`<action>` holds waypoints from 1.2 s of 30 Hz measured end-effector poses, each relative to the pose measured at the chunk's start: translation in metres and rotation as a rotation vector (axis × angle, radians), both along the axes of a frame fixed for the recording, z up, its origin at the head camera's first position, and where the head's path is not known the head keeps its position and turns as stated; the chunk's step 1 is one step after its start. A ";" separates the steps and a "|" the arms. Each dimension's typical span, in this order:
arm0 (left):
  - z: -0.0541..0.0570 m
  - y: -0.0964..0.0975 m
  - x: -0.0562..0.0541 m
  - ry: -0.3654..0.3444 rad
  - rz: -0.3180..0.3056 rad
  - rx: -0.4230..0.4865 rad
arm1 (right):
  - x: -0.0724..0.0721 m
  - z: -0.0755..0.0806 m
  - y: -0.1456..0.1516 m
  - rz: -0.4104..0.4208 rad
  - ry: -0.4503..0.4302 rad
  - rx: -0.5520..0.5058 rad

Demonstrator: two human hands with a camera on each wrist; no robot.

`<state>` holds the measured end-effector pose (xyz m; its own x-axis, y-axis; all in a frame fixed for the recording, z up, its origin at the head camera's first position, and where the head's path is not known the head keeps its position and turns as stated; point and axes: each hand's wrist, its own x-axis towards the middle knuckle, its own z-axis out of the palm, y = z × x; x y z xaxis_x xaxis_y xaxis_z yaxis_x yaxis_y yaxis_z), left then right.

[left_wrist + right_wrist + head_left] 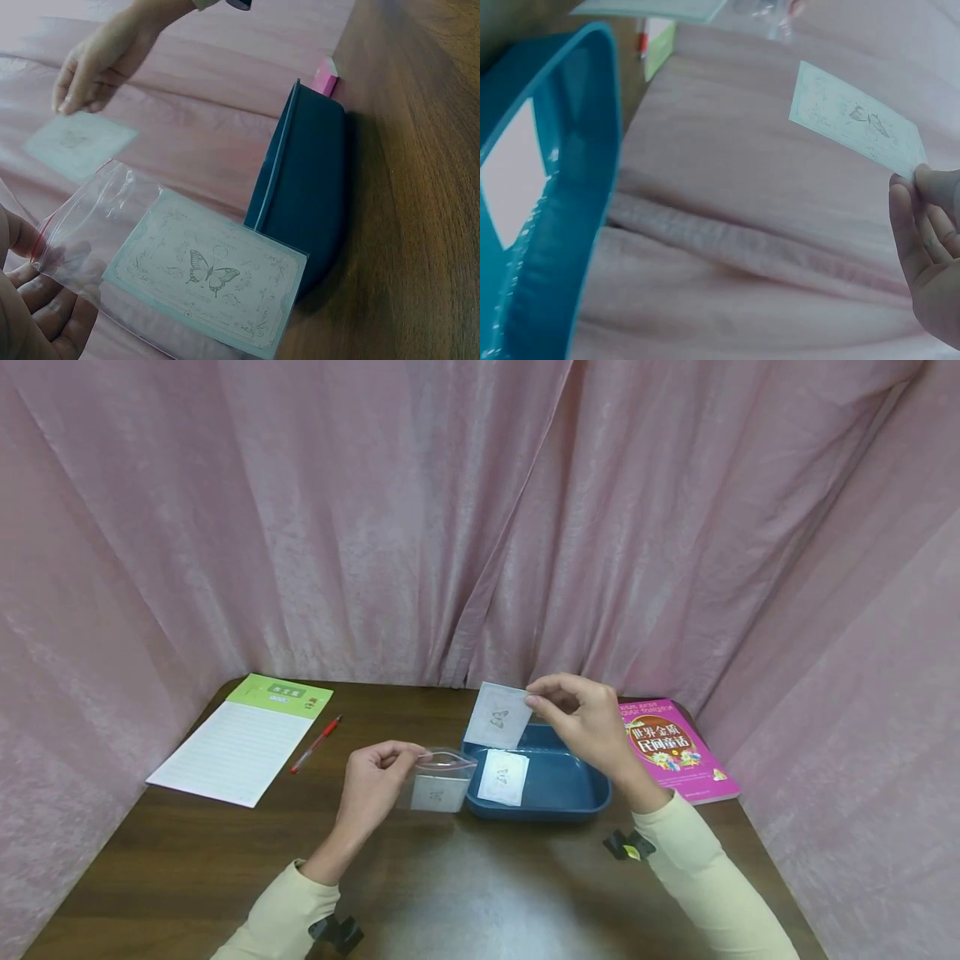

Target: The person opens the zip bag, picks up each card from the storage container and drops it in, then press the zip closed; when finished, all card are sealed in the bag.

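By its zip edge, my left hand (378,781) pinches a clear zip bag (446,762) with a butterfly-printed card (206,274) inside. The bag's mouth looks parted. Between thumb and fingertips, my right hand (588,718) holds another butterfly card (497,717) by its edge, raised over the back left of a blue tray (538,814). A further butterfly card (503,778) lies in the tray's left part. The bag hangs just left of the tray, and the held card is apart from it.
At the left lies a lined writing pad (243,743) with a green top, and a red pen (316,744) beside it. A pink book (678,752) lies right of the tray. Pink curtains (360,527) surround the brown wooden table (420,885).
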<state>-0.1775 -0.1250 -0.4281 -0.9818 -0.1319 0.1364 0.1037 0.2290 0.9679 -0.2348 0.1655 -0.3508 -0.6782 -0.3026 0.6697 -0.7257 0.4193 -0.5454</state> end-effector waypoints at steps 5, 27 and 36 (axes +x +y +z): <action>-0.001 0.000 -0.002 0.005 0.002 -0.002 | 0.006 0.011 -0.009 0.033 0.004 -0.014; -0.004 0.003 -0.003 0.015 0.014 -0.022 | 0.011 -0.007 -0.035 0.132 -0.032 -0.122; -0.003 0.003 -0.002 0.023 0.039 -0.031 | 0.010 -0.018 -0.038 0.123 -0.038 -0.113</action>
